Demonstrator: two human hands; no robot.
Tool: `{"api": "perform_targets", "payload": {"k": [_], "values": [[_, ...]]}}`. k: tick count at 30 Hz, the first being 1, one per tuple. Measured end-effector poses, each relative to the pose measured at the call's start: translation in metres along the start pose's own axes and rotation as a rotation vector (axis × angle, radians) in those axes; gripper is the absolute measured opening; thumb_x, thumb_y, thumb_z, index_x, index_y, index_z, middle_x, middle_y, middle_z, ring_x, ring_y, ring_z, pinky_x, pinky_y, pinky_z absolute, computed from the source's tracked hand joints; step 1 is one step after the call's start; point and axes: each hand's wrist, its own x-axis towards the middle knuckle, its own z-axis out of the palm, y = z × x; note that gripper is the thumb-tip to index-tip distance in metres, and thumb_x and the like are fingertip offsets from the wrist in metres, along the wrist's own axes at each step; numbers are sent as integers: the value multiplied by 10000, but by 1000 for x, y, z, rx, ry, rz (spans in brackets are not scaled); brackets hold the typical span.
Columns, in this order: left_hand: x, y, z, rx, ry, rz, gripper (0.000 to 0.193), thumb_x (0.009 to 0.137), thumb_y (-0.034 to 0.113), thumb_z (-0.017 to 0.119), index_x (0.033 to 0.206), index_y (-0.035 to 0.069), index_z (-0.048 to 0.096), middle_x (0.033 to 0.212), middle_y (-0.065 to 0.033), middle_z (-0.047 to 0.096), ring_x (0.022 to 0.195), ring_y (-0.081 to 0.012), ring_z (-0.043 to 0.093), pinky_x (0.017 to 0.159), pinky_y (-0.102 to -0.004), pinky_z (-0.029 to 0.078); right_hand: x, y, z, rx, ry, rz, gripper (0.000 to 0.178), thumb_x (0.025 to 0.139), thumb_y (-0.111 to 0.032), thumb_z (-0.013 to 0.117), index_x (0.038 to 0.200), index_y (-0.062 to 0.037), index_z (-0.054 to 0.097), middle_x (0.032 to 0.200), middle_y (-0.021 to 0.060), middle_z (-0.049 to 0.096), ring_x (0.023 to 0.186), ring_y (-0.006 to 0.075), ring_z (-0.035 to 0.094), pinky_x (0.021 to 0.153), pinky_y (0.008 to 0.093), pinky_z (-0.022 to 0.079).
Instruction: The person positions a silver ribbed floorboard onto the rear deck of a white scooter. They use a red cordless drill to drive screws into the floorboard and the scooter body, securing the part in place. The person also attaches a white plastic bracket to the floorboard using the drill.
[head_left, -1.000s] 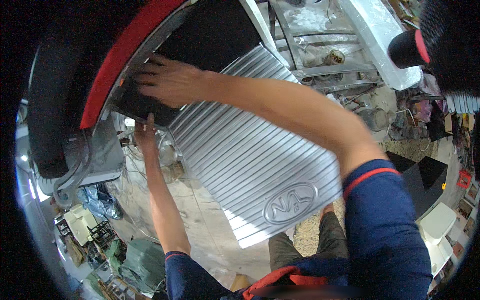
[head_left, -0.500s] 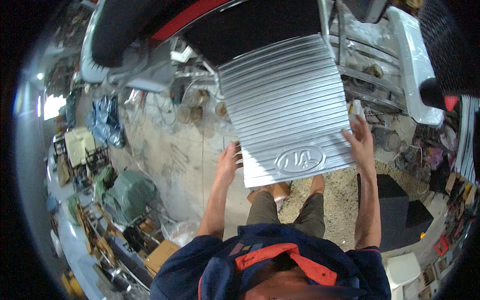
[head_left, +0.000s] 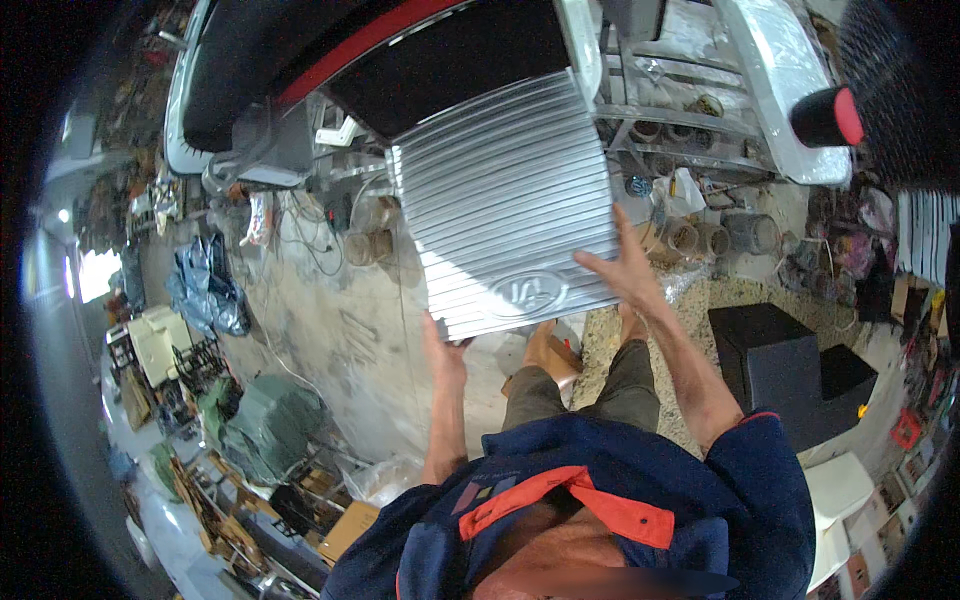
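A silvery ribbed panel [head_left: 510,190] with a raised oval emblem near its close edge lies in front of me, its far end against a black surface [head_left: 460,70]. My left hand [head_left: 446,352] is at the panel's near left corner, with the fingers curled under it. On the right edge is my right hand [head_left: 628,272], thumb laid across the ribs and part of the fingers out of sight beneath the panel.
A black stepped block [head_left: 765,350] stands on the floor to my right. Metal rails [head_left: 690,140] and jars [head_left: 750,232] are at the far right. A green covered heap [head_left: 270,425] and a dark blue plastic bag [head_left: 207,290] lie to the left. A cardboard box [head_left: 555,370] sits by my feet.
The panel and both hands have shifted left in view. My left hand has come from beside the left edge to the near corner, and my right thumb reaches further over the panel.
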Motion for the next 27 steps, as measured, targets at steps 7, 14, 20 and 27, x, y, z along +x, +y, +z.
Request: {"api": "perform_targets", "payload": {"k": [7,14,20,27], "values": [[72,61,-69,340,380,206,642,996,559,519,1355,27,527,1227,-128,627,1016,-235,651,742,-366,549,-39,-13,103,4,200,14,1064,735,-416,836,1468,135,294,1456,322,389,1383,421,376,1156,464,315],[101,102,-134,155,387,277,690,1007,551,500,1424,5,443,1329,-171,572,1102,-304,632,812,-434,554,-48,-6,150,94,171,-2,920,782,-442,804,1428,94,426,1341,264,520,1236,342,538,1068,425,419],[100,16,-221,505,54,-197,608,1010,471,524,1422,32,440,1303,-178,609,1032,-322,670,844,-473,569,-74,89,47,-174,152,272,770,803,-366,791,1371,75,517,1242,236,649,1077,272,661,910,375,523],[-13,-37,-160,1218,-482,-231,398,945,271,672,1247,16,631,952,-62,706,798,-154,660,691,-330,540,-268,258,-72,-423,731,864,359,768,-269,677,856,79,691,791,262,706,766,350,717,690,438,552]]}}
